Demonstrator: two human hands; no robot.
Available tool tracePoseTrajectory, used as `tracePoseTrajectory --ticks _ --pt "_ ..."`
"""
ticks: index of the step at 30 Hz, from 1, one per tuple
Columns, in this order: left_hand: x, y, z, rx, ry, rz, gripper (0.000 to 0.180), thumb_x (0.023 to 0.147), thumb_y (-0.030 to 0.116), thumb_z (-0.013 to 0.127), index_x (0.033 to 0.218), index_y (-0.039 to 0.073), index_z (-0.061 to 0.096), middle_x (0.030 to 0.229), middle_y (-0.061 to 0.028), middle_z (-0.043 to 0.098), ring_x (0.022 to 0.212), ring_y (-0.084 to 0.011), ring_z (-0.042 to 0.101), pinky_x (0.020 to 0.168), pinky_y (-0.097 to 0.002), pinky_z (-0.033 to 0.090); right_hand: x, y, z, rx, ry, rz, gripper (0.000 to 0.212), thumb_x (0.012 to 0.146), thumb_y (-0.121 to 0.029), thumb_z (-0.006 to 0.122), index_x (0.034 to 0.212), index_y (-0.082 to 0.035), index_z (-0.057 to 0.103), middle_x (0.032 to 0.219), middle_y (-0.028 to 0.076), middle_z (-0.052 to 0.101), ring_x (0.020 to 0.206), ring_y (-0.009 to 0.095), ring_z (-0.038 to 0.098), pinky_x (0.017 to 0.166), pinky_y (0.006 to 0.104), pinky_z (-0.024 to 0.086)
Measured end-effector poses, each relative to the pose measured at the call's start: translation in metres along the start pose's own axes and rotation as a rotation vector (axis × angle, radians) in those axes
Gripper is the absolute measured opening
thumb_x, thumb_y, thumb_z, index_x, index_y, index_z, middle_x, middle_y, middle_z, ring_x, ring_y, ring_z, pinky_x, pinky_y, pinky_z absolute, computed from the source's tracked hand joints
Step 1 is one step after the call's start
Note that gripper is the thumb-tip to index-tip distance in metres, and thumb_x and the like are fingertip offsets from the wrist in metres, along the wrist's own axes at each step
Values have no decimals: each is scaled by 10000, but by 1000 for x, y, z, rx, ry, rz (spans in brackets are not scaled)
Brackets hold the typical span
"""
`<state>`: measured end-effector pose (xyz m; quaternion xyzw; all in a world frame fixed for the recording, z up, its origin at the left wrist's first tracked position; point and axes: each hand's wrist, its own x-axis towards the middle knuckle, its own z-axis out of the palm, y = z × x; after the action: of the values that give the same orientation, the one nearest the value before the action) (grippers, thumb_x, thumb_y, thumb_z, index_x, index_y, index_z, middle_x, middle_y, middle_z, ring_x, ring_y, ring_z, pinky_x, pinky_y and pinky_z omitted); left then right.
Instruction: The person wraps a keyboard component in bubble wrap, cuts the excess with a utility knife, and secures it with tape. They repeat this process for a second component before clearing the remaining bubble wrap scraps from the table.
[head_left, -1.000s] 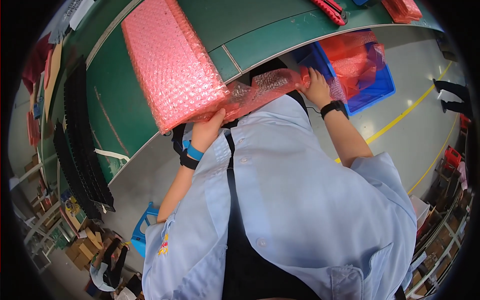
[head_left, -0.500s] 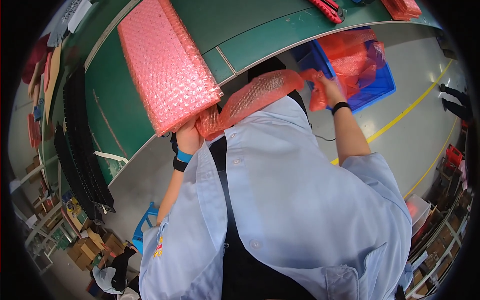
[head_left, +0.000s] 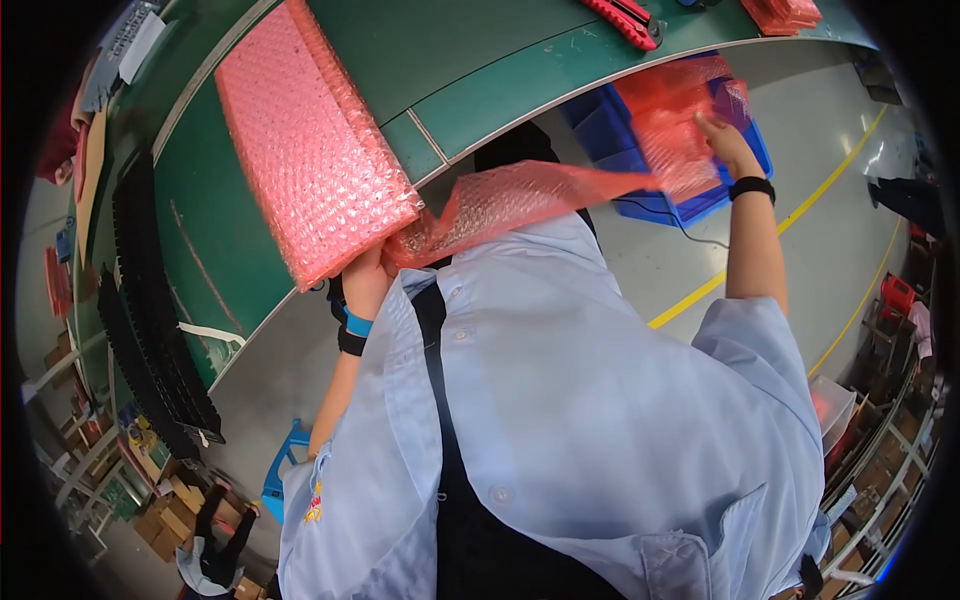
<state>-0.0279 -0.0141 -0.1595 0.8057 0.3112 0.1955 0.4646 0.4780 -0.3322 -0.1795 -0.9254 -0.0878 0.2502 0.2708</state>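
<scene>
While a long pink bubble-wrap sheet (head_left: 520, 200) stretches across in front of the person's chest, the left hand (head_left: 365, 280) grips its near end at the edge of the stack of pink bubble wrap (head_left: 310, 150) on the green table (head_left: 470, 60), and the right hand (head_left: 725, 145) pinches the far end out over the blue bin (head_left: 610, 135) on the floor to the right. It looks like a single sheet is being drawn off the stack. Freeing it cleanly would call for steady tension from both hands.
</scene>
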Motion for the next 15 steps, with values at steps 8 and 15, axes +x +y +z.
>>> tracePoseTrajectory --ticks 8,15 --pt "5 29 4 -238 35 -65 239 944 101 514 1161 22 576 1030 -64 612 919 -193 602 788 -297 503 -40 10 89 -95 -5 -482 505 812 -364 617 1189 -31 569 1095 210 628 1035 343 597 917 391 453" --pt "5 42 2 -934 51 -303 201 954 110 496 1109 8 572 1031 -83 602 902 -196 601 743 -305 519 -46 96 122 -948 -512 -304 684 735 -501 658 1225 -42 527 1171 188 596 1134 339 539 977 425 394"
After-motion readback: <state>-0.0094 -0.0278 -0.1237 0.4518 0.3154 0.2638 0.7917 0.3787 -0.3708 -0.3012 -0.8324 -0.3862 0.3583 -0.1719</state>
